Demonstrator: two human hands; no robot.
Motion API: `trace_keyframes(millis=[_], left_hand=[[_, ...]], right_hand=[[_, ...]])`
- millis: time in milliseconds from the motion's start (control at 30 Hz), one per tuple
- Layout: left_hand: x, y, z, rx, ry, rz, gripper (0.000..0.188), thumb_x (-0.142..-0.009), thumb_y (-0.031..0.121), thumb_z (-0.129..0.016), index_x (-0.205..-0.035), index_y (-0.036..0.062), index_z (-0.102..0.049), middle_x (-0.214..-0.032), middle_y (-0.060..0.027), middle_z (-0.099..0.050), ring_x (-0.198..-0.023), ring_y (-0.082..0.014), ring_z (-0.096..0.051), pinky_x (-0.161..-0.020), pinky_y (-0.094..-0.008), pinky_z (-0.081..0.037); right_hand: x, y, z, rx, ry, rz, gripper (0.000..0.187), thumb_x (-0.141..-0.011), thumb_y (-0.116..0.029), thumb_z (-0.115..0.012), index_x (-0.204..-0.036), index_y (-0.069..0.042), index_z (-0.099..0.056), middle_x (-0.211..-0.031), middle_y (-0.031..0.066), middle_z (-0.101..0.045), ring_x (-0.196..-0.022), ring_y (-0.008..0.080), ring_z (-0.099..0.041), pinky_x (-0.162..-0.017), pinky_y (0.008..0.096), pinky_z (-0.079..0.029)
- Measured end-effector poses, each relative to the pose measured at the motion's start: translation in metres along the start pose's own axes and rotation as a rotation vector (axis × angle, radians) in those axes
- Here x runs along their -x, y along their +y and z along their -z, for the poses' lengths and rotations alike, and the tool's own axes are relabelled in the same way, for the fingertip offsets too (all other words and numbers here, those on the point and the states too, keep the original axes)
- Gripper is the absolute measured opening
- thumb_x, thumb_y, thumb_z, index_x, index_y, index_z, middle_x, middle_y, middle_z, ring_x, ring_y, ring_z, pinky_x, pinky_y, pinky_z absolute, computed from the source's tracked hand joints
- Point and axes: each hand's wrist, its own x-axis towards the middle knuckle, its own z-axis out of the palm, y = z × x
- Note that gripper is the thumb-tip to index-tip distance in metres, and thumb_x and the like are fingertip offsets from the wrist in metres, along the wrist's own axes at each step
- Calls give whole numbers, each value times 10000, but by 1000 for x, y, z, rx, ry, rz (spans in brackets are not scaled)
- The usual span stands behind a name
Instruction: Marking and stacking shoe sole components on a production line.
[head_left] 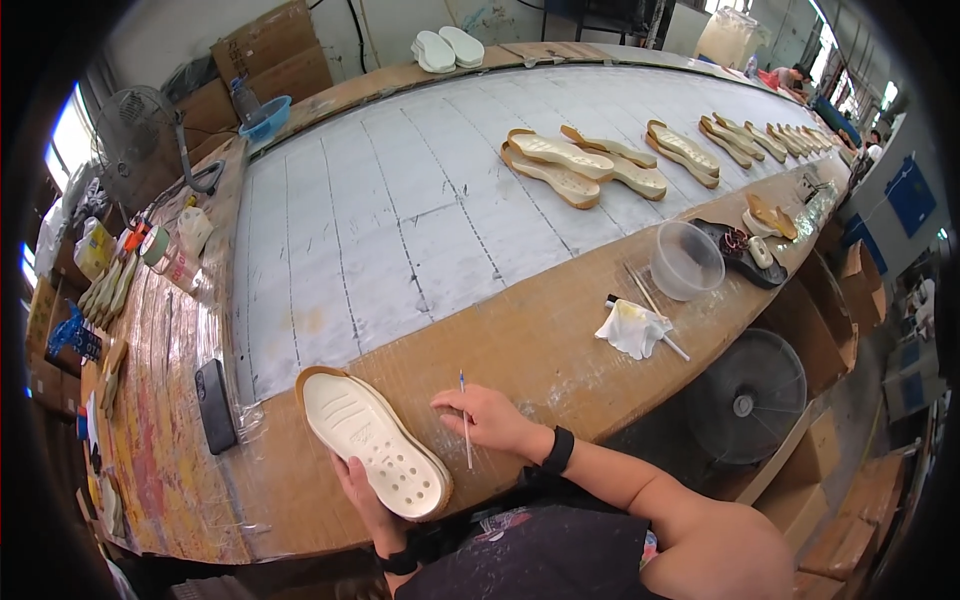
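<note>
A cream shoe sole (pixel 372 440) with a tan rim lies at the near edge of the table, its round holes toward me and its grooved heel pointing away. My left hand (pixel 365 495) grips its near left side, thumb on top and the other fingers mostly hidden. Just right of the sole, my right hand (pixel 487 418) pinches a thin white stick (pixel 467 440) with a blue end, either a pen or a fine brush. The stick stands nearly upright, apart from the sole.
More soles (pixel 560 165) run in a row along the belt (pixel 400 190). A plastic tub (pixel 687 260), a stained cloth (pixel 633 329) and a dark sole (pixel 735 252) sit at right. A phone (pixel 214 406) lies at left; a floor fan (pixel 745 400) stands below.
</note>
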Motion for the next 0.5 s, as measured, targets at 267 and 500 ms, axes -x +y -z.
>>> trace_keyframes(millis=[267, 500], left_hand=[[3, 3, -9, 22, -9, 5, 465, -909, 232, -364, -1307, 10, -276, -1163, -174, -488, -973, -250, -566, -815, -356, -479], [3, -2, -11, 16, -10, -14, 447, -905, 262, -366, -1271, 9, -328, -1137, -168, -504, -962, -242, -570, -806, -356, -482]], right_hand=[[-1, 3, 6, -2, -4, -3, 216, -809, -174, -579, -997, -71, -594, -859, 81, -608, -716, 239, -537, -658, 332, -440], [0, 6, 7, -20, 47, 2, 180, -808, -180, -563, -959, -86, -593, -759, 137, -582, -719, 314, -560, -656, 391, -449]])
